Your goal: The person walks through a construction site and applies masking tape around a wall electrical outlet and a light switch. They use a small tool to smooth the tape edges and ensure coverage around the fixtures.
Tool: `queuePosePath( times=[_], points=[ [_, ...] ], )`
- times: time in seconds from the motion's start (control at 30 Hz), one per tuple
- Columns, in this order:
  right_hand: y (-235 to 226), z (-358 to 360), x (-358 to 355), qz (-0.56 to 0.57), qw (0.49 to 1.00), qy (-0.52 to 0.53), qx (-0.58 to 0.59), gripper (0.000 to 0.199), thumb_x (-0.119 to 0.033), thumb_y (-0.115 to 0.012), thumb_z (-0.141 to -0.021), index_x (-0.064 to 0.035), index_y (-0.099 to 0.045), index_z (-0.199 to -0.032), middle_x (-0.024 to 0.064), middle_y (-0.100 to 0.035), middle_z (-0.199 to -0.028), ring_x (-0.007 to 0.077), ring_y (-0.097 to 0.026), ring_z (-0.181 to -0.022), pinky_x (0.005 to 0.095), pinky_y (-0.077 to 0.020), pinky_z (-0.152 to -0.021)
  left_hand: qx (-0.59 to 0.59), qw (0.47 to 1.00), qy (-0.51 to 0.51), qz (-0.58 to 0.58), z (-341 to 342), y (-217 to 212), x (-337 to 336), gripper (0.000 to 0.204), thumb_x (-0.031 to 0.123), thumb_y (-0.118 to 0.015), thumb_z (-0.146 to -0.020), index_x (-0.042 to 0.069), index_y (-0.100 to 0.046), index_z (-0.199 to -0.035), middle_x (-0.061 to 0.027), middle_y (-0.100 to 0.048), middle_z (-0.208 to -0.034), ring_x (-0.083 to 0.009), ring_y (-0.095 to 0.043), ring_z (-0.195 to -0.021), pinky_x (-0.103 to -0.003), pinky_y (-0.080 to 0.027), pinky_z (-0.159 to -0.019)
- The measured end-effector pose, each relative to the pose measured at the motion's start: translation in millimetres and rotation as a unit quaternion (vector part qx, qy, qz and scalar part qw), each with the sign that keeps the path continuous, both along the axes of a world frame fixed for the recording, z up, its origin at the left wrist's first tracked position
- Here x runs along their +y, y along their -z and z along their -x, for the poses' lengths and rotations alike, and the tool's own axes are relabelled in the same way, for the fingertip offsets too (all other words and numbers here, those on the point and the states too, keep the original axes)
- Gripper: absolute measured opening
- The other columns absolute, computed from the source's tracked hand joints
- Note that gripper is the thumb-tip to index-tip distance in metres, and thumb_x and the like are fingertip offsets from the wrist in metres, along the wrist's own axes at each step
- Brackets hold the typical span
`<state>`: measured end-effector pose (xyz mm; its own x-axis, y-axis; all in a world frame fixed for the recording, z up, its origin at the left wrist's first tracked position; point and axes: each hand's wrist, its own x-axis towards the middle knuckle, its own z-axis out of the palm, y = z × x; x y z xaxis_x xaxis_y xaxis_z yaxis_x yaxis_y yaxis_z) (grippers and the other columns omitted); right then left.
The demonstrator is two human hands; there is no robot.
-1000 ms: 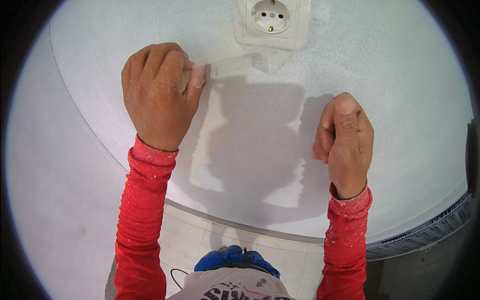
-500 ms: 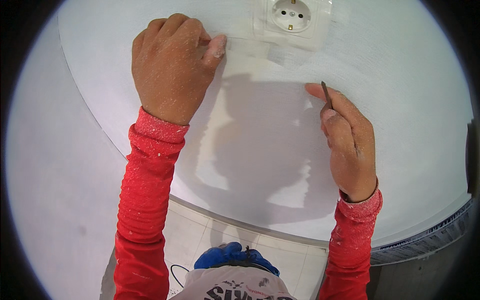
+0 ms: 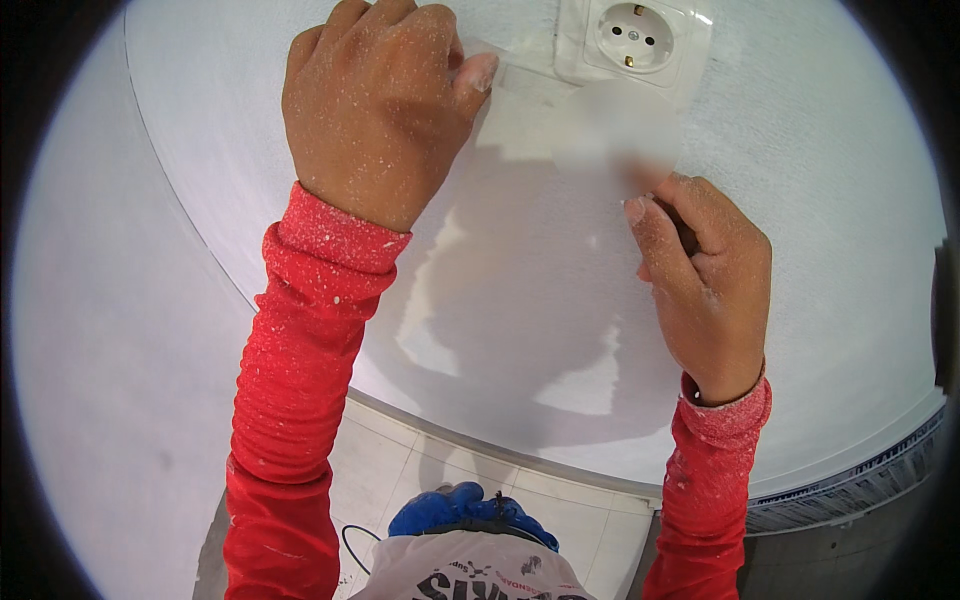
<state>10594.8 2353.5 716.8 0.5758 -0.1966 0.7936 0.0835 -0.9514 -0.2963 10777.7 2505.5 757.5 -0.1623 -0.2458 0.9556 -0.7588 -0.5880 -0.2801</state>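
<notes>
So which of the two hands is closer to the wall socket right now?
The left hand: its thumb presses the wall just left of the white socket, level with it. The right hand sits lower, below the socket.

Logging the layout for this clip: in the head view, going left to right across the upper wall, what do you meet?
left hand pressed to the white wall → clear tape strip at its thumb → white wall socket → right hand, lower down, pinching a small dark tool.
</notes>
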Motion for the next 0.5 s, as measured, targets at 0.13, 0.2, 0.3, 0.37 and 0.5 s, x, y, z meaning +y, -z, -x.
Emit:
queuePosePath(
  times=[0.13,0.2,0.3,0.37,0.5],
  points=[
    [2.5,-18.1,4.3,-0.013,0.996,-0.040,-0.073,0.013,-0.008,-0.063,-0.092,-0.0001,-0.069,-0.100,0.0109,-0.066,-0.072,0.0181,-0.063,-0.060,0.0300,-0.0481,-0.056,0.027,1.000,0.013,0.006,6.0,-6.5,-4.0,0.020,0.018,-0.081,-0.074,0.007,-0.064,-0.074,-0.0058,-0.062,-0.074,-0.0238,-0.058,-0.073,-0.038,-0.046,-0.067],
    [1.1,-24.6,8.0,-0.020,0.997,-0.029,-0.075,0.011,-0.008,-0.063,-0.092,-0.0010,-0.068,-0.099,0.0101,-0.066,-0.070,0.0180,-0.062,-0.057,0.0292,-0.0477,-0.054,0.002,1.000,0.013,-0.008,5.4,-8.6,-4.2,0.019,0.019,-0.083,-0.074,0.007,-0.069,-0.076,-0.0047,-0.065,-0.074,-0.0220,-0.060,-0.072,-0.036,-0.048,-0.065],
    [-2.5,-32.1,12.1,-0.029,0.996,-0.012,-0.080,0.009,-0.008,-0.064,-0.091,-0.0026,-0.066,-0.099,0.0086,-0.066,-0.070,0.0180,-0.062,-0.055,0.0281,-0.0474,-0.052,-0.008,1.000,0.000,-0.021,4.2,-11.0,-2.8,0.019,0.018,-0.084,-0.073,0.006,-0.070,-0.077,-0.0050,-0.066,-0.074,-0.0219,-0.060,-0.072,-0.035,-0.049,-0.067],
    [-1.6,-40.2,15.3,-0.019,0.993,0.005,-0.115,0.009,-0.008,-0.064,-0.091,-0.0033,-0.065,-0.099,0.0072,-0.065,-0.069,0.0177,-0.062,-0.053,0.0278,-0.0470,-0.051,-0.002,0.999,0.008,-0.034,2.6,-12.9,0.7,0.019,0.018,-0.084,-0.073,0.006,-0.070,-0.077,-0.0048,-0.066,-0.074,-0.0219,-0.060,-0.072,-0.035,-0.048,-0.069],
    [13.5,-57.7,34.1,-0.047,0.989,-0.022,-0.141,0.013,-0.009,-0.063,-0.093,-0.0038,-0.067,-0.104,0.0102,-0.067,-0.075,0.0179,-0.064,-0.058,0.0285,-0.0487,-0.053,-0.008,0.996,-0.018,-0.084,-2.9,-21.7,15.2,0.018,0.018,-0.082,-0.074,0.007,-0.069,-0.076,-0.0056,-0.066,-0.075,-0.0230,-0.060,-0.072,-0.036,-0.048,-0.069]
  ],
)
